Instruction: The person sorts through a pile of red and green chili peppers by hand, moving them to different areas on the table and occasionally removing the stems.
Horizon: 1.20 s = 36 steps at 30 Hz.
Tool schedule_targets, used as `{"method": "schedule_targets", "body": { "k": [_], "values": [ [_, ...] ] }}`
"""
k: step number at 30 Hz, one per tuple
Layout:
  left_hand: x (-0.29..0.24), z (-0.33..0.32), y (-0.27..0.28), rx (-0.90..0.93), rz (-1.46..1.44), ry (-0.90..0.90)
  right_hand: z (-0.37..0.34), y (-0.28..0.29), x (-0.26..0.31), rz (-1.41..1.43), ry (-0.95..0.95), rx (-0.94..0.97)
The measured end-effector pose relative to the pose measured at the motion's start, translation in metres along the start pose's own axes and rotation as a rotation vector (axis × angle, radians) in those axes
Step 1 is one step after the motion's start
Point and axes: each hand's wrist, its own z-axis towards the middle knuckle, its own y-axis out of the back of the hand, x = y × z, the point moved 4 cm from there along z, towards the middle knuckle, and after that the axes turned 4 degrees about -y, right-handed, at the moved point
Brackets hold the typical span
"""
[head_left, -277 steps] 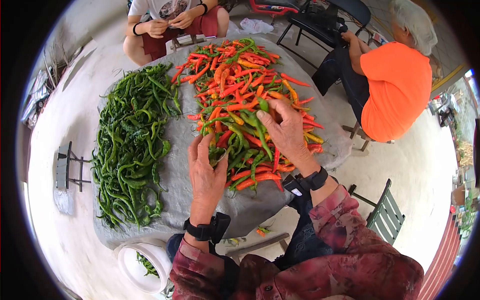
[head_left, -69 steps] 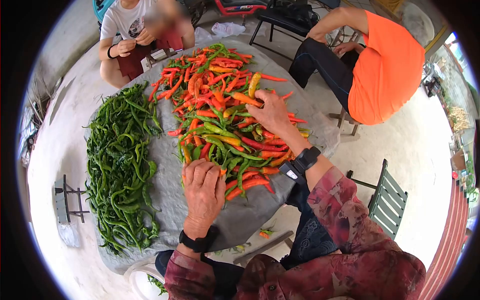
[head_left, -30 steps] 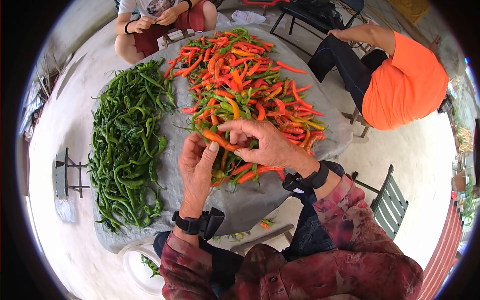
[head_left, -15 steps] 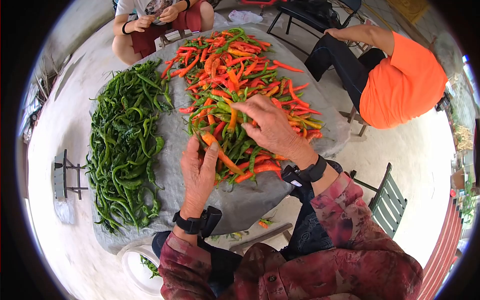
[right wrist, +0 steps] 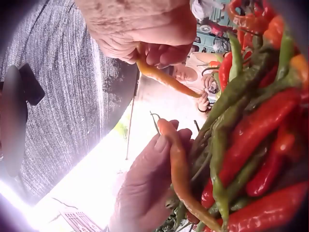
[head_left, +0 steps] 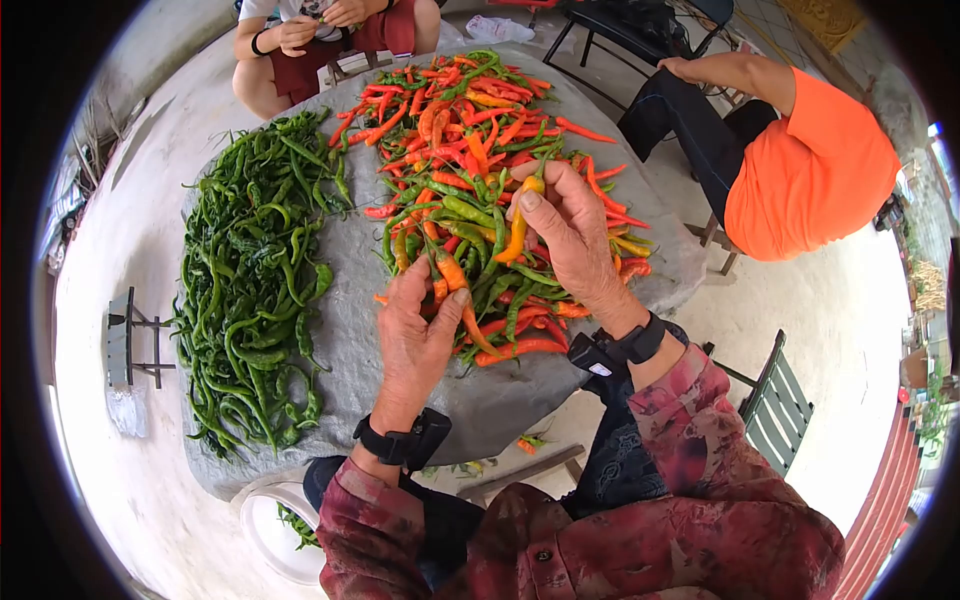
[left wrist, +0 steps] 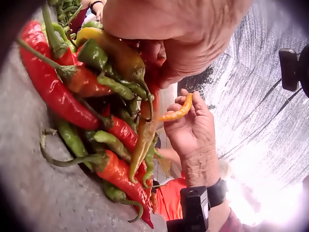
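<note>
My left hand [head_left: 412, 325] grips an orange chili pepper [head_left: 453, 275] between thumb and fingers at the near left side of a mixed heap [head_left: 490, 130] of red, orange, yellow and green chilies. To its right, my right hand [head_left: 580, 240] pinches a yellow-orange chili [head_left: 517, 235] by its stem end, tip pointing down. The right wrist view shows both: the left hand's chili [right wrist: 178, 164] hangs beside the heap, the right hand's chili [right wrist: 166, 82] above it. In the left wrist view, the right hand [left wrist: 193, 137] holds its chili up, apart from the pile.
A heap of green chilies [head_left: 260, 250] covers the left of the table under a grey sheet [head_left: 350, 350]. A white bucket [head_left: 262, 545] stands below its near left corner. One person [head_left: 810, 170] sits at right, another [head_left: 340, 30] across. A slatted chair [head_left: 775, 415] stands near right.
Both hands were at the orange chili a second ago; the left kept it. Half a second ago the right reached over the heap, and it now holds a yellow-orange chili up.
</note>
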Motion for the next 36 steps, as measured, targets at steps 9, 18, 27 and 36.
{"method": "schedule_targets", "body": {
  "k": [9, 18, 27, 36],
  "values": [
    [-0.005, 0.000, -0.005, -0.050, -0.095, 0.009, -0.008, -0.017, -0.016, -0.009, -0.191, 0.214],
    [-0.005, 0.000, -0.005, 0.031, 0.257, -0.111, -0.014, -0.024, -0.008, -0.223, 0.133, 0.285],
    [-0.011, -0.001, -0.007, 0.015, 0.227, -0.142, -0.023, 0.151, -0.034, -0.910, -0.181, 0.107],
    [-0.017, -0.002, -0.009, 0.018, 0.249, -0.125, -0.041, 0.141, -0.060, -1.199, -0.322, 0.430]
  ]
}}
